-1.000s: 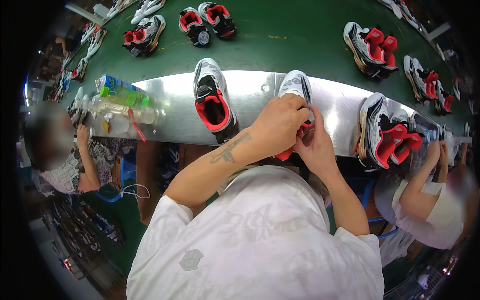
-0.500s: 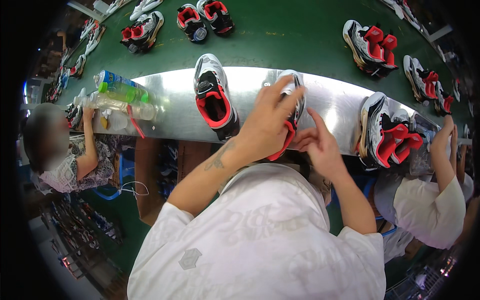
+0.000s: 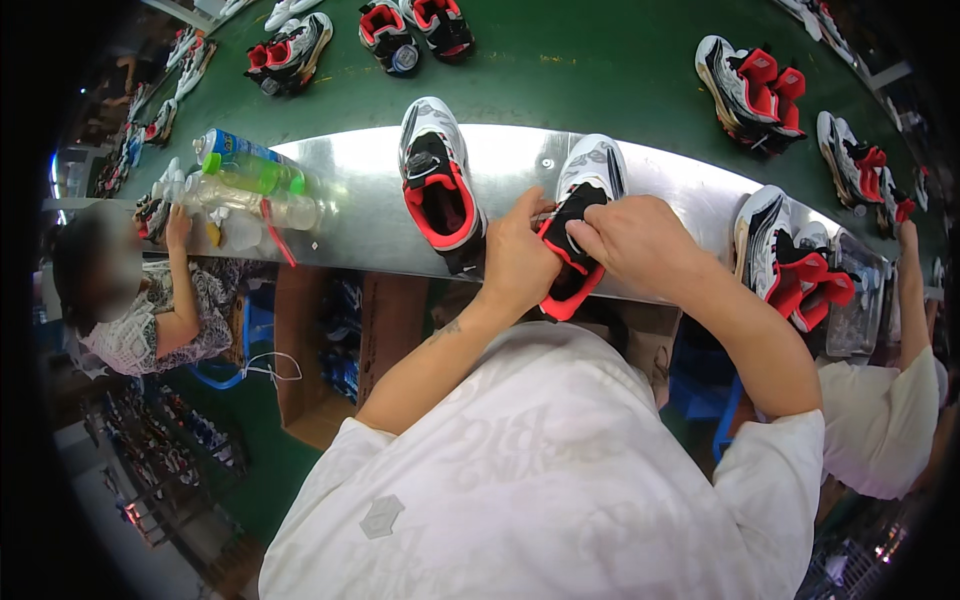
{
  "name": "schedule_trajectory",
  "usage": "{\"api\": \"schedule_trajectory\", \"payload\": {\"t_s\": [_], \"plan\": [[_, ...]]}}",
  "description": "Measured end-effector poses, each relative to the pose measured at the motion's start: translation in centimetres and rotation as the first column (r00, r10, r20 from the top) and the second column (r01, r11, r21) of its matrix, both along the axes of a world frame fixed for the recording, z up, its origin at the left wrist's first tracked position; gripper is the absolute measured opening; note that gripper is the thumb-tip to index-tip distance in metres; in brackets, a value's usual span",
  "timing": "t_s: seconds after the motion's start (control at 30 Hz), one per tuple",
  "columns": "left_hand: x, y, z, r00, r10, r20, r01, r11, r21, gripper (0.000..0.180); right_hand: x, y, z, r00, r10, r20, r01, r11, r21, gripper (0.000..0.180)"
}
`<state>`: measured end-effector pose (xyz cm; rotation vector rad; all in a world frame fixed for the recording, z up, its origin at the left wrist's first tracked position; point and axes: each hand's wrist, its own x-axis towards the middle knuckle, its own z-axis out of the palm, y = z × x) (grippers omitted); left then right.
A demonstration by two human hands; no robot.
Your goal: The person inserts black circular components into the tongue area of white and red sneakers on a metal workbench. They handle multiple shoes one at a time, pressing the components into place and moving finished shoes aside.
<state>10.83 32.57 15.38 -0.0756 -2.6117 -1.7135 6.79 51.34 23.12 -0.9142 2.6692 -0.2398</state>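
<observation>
A white, black and red sneaker [image 3: 590,168] stands on the metal bench directly before me, toe pointing away. My left hand [image 3: 521,252] is closed against its left side near the collar and the laces. From the right, my right hand [image 3: 638,242] reaches over the shoe, fingers pinched at the black tongue; what exactly the fingertips grip is partly hidden. To the left stands a matching sneaker [image 3: 431,150], apart from my hands, with its red-lined opening toward me.
A curved metal bench [image 3: 350,205] borders a green work surface [image 3: 560,85] carrying several pairs of sneakers. Bottles [image 3: 250,178] lie at the left. Another sneaker pair [image 3: 765,235] stands at the right. Cardboard boxes [image 3: 395,325] sit below. A person [image 3: 160,310] works left, another [image 3: 880,420] right.
My right hand has come up from beside the shoe onto its tongue. My left hand has drawn back from over the toe to the shoe's left side, uncovering the toe.
</observation>
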Motion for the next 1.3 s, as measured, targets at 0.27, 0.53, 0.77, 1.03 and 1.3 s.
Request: {"api": "schedule_trajectory", "payload": {"t_s": [0.27, 0.53, 0.77, 1.03, 1.3], "plan": [[-0.3, 0.3, 0.2, 0.985, -0.113, -0.132, 0.112, 0.994, -0.014, 0.040, 0.6, 1.2, -0.5, 0.982, -0.026, -0.188, -0.031, 0.955, -0.295, 0.044], [-0.2, 0.4, 1.3, 0.971, -0.161, -0.178, 0.140, 0.982, -0.127, 0.046, 0.6, 1.2, -0.4, 0.983, -0.057, -0.174, -0.019, 0.914, -0.406, 0.044], [0.1, 0.7, 0.7, 0.965, -0.138, -0.223, 0.104, 0.982, -0.156, 0.044, 0.8, 2.2, -0.2, 0.979, 0.027, -0.202, -0.094, 0.940, -0.328, 0.034], [-0.2, 0.8, 0.9, 0.965, -0.159, -0.209, 0.136, 0.983, -0.120, 0.044, 1.5, 1.9, -0.6, 0.950, -0.061, -0.306, -0.086, 0.891, -0.445, 0.036], [-0.1, 0.9, 0.9, 0.968, -0.150, -0.201, 0.125, 0.984, -0.131, 0.041, 1.5, 1.6, -1.0, 0.973, -0.118, -0.200, 0.018, 0.897, -0.442, 0.041]]}}
